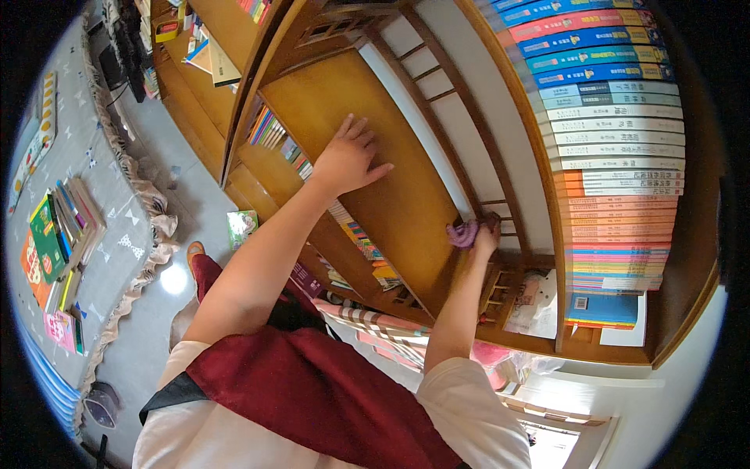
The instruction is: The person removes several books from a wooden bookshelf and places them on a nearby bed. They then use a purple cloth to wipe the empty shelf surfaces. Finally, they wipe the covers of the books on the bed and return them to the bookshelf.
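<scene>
My left hand lies with spread fingers on or just over the wooden shelf board of a bookcase, holding nothing. Farther right, my right hand reaches to the back corner of the same board, beside the wooden lattice. A purple cloth shows at its fingers, and the hand seems closed on it; the fingertips are partly hidden in shade. Beneath the board, rows of books stand on lower shelves.
An upper shelf at the right holds tightly packed books. A dark wooden lattice backs the bookcase. Left is a bed with a grey patterned cover and piled books. A booklet lies near my feet.
</scene>
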Tool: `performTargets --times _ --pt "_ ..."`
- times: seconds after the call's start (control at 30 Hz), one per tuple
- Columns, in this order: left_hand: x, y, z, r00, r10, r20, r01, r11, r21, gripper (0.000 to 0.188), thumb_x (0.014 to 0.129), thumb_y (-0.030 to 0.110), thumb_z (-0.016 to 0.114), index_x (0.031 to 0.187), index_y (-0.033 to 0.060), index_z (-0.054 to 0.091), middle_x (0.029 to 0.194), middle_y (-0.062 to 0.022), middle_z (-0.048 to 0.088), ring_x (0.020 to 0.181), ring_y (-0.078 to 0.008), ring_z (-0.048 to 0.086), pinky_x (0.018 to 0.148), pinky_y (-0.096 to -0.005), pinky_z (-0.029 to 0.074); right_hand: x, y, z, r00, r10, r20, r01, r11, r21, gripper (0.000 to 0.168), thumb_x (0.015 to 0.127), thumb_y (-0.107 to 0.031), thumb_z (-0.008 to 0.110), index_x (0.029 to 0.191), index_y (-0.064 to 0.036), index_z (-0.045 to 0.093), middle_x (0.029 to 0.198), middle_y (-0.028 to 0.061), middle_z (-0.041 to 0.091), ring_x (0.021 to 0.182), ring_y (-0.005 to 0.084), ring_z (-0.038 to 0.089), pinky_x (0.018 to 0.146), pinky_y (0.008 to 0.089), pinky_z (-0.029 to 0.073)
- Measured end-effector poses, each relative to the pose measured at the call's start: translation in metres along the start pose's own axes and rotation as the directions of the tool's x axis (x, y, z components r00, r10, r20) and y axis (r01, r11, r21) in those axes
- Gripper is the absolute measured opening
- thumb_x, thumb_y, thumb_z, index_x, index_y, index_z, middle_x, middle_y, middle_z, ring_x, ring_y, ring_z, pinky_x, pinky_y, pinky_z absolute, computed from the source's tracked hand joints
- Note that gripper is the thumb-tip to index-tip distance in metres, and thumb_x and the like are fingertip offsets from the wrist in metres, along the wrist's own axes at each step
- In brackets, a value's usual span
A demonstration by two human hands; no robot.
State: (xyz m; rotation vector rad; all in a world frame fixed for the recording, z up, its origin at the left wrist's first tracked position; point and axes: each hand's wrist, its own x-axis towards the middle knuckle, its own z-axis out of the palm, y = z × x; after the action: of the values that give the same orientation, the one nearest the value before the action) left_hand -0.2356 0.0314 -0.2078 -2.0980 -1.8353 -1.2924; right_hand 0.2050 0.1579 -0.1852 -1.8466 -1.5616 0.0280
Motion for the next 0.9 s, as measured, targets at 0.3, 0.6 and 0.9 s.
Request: performTargets --times 0.3,0.6,0.9 --pt "0.000 -0.010 0.000 0.998 -0.053 0.043 0.052 0.998 0.024 0.054 0.088 0.049 0.046 0.091 -0.0012 0.067 0.112 -0.0129 0.060 0.122 -0.0316 0.040 0.109 -0.0476 0.021 -0.055 -0.061 -0.021 0.970 -0.071 0.231 0.226 0.608 -0.762 0.061 0.082 -0.023 0.055 0.136 -0.004 0.032 0.142 0.0174 0.031 0.108 0.0324 0.056 0.077 0.0438 0.051" --pt "-0.002 -0.011 0.004 0.999 -0.038 0.023 0.037 0.998 0.054 0.054 0.088 0.050 0.044 0.080 0.0025 0.068 0.108 -0.0121 0.061 0.121 -0.0317 0.042 0.108 -0.0508 0.021 -0.073 -0.113 -0.038 0.984 -0.177 0.011 0.177 0.970 -0.169 0.040 0.085 -0.014 0.049 0.120 0.004 0.052 0.116 0.0265 0.055 0.109 0.0366 0.054 0.090 0.0418 0.046" --pt "-0.002 -0.008 -0.002 0.990 -0.067 0.121 0.063 0.997 0.040 0.056 0.089 0.050 0.042 0.085 0.0003 0.067 0.116 -0.0123 0.058 0.126 -0.0312 0.037 0.109 -0.0500 0.020 -0.051 -0.089 0.016 0.979 -0.173 0.112 0.194 0.956 -0.220 0.053 0.083 -0.008 0.047 0.135 -0.004 0.037 0.142 0.0190 0.029 0.130 0.0343 0.032 0.096 0.0435 0.042"
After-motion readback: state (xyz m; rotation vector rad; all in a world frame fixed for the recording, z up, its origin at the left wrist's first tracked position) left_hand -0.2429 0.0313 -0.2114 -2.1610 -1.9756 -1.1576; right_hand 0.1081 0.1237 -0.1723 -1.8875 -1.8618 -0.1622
